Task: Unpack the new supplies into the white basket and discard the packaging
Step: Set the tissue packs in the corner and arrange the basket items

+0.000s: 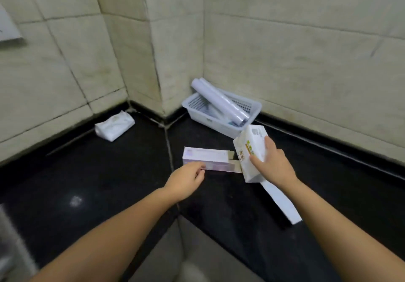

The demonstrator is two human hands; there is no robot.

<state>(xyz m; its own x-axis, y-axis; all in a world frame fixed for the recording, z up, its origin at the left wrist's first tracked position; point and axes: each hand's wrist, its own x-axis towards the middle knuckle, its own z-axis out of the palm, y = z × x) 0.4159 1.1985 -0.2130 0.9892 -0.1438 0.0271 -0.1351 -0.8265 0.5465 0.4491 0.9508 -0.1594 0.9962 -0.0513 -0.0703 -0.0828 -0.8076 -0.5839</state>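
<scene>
A white basket (221,120) stands in the counter's corner against the wall, with a white roll (219,100) leaning out of it. My right hand (272,163) grips a white tissue pack (249,150) with green and yellow print, held just in front of the basket. A long pale purple carton (206,158) with an open end flap lies on the black counter. My left hand (186,181) pinches its near edge. A long white flat box (281,203) lies under my right wrist.
A second white tissue pack (115,125) lies at the back left by the wall. The black counter (92,172) wraps around a tiled corner pillar (175,51). A counter edge drops off near my forearms.
</scene>
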